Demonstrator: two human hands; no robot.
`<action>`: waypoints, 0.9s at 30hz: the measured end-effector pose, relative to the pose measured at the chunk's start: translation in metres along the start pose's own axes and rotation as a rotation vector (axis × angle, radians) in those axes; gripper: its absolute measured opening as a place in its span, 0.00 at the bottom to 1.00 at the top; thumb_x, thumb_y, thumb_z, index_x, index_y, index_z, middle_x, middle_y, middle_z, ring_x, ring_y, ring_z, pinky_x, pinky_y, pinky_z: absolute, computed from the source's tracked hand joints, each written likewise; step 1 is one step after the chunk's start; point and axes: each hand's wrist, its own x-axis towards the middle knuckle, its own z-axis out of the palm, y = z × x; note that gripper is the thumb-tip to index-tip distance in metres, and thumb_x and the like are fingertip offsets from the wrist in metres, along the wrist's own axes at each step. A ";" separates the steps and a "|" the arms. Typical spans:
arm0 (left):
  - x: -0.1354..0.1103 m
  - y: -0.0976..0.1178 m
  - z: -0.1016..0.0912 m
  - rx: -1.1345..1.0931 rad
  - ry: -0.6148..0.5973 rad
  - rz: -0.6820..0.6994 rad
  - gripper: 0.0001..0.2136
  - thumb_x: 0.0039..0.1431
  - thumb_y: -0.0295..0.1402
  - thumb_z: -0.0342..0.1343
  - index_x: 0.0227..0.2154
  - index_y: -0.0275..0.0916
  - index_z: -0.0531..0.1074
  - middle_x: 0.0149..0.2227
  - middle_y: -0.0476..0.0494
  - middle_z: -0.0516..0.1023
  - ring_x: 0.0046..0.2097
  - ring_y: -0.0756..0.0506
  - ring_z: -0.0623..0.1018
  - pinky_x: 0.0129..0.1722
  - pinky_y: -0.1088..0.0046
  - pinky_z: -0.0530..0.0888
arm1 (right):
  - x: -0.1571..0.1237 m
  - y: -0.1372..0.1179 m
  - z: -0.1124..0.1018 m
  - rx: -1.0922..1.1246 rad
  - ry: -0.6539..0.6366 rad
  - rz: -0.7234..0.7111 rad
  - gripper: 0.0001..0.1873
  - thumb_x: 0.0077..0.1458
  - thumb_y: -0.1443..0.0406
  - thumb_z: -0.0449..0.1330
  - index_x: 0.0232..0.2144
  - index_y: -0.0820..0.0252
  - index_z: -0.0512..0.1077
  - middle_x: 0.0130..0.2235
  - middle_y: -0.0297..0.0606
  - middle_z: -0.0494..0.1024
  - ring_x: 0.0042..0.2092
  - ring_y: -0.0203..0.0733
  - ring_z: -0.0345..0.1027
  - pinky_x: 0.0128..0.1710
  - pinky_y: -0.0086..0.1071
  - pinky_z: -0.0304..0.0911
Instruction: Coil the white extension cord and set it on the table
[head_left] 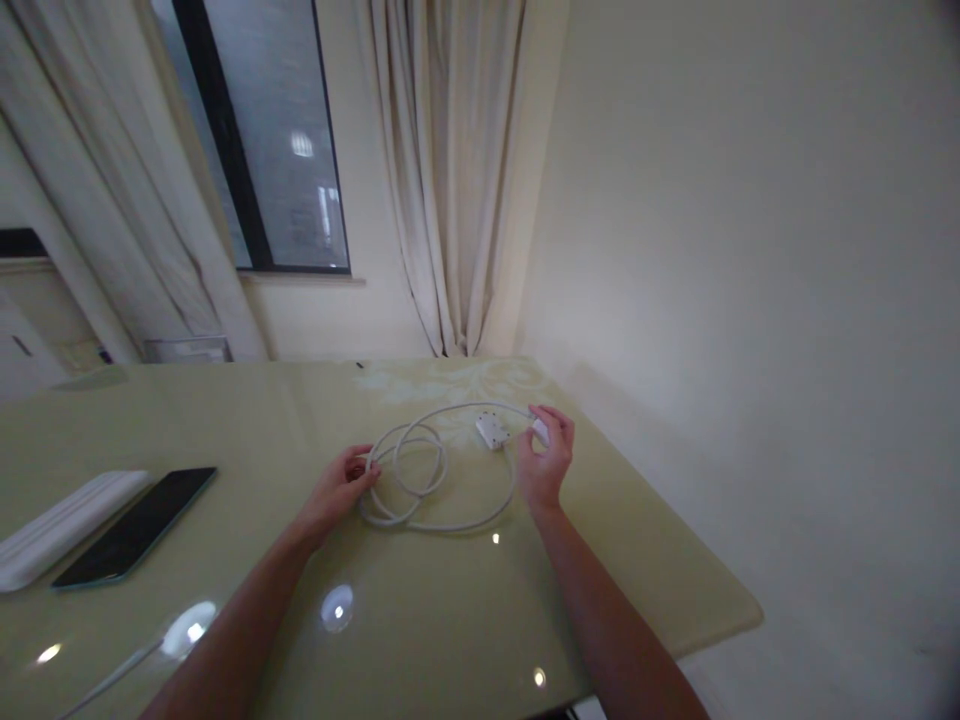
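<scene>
A white cable [457,527] lies in loose loops on the glossy table. My left hand [352,478] is closed around the left side of the loops, thumb and fingers pinching the cord. At the cable's right end, my right hand [547,450] grips a white plug [541,431], partly hidden by the fingers. Between the hands, nearer the right one, a white power strip head [492,430] with small dark holes rests on the tabletop, joined to the other end of the cable.
On the left of the pale green table [420,640] lie a black tablet [136,528] and a long white case [71,525]. A thin white cord [112,682] runs near the front left. A wall [750,300] borders the table's right side; curtains [450,170] hang behind.
</scene>
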 end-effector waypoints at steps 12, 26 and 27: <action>0.022 -0.014 -0.029 -0.032 0.636 0.013 0.17 0.64 0.35 0.46 0.55 0.44 0.67 0.41 0.44 0.74 0.29 0.50 0.71 0.27 0.76 0.72 | 0.030 0.062 -0.023 -0.091 0.354 0.210 0.27 0.51 0.69 0.56 0.54 0.62 0.73 0.53 0.51 0.75 0.56 0.53 0.70 0.61 0.53 0.66; -0.014 0.006 0.000 0.698 -0.389 0.485 0.13 0.59 0.46 0.60 0.37 0.45 0.82 0.47 0.38 0.85 0.52 0.36 0.81 0.57 0.59 0.74 | -0.008 0.031 0.010 0.005 -0.122 0.147 0.20 0.61 0.69 0.53 0.53 0.58 0.75 0.57 0.51 0.75 0.61 0.49 0.69 0.66 0.49 0.63; -0.016 0.007 0.003 0.705 -0.411 0.487 0.11 0.58 0.45 0.60 0.35 0.46 0.82 0.44 0.39 0.85 0.49 0.36 0.82 0.54 0.61 0.75 | -0.011 0.034 0.013 0.011 -0.171 0.158 0.21 0.61 0.70 0.52 0.53 0.59 0.75 0.57 0.51 0.74 0.62 0.50 0.68 0.67 0.49 0.62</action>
